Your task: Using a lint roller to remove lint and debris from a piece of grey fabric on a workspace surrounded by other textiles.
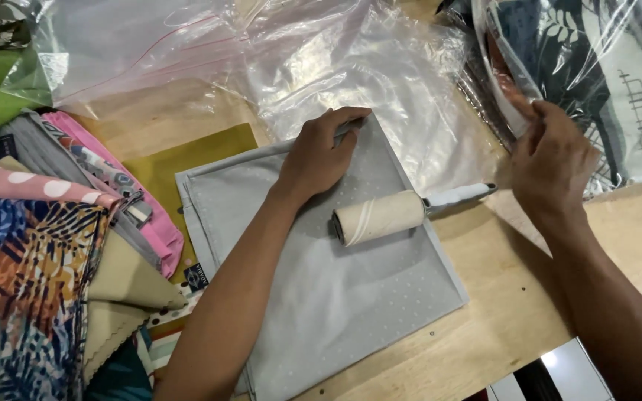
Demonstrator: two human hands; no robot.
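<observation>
On table (pixel 529 312) w/ grey cloth (pixel 321 297) spread flat, lint roller (pixel 380 217) lies loose on it. Our left hand (pixel 321 152) presses cloth's far edge, fingers flat; right hand (pixel 551 160) pinches bagged fabric (pixel 603 82). Roller could roll off if cloth shifts.

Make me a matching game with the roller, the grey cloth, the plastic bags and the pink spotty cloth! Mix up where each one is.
Things:
1. lint roller
2. grey cloth
3. clear plastic bags
4. pink spotted cloth

Places:
A. on the fabric pile at the left
B. spread flat on the wooden table, under the left hand
C. lying on the grey cloth, handle pointing right
D. at the far side of the table, beyond the grey cloth

Pairs: 1-C, 2-B, 3-D, 4-A
</observation>
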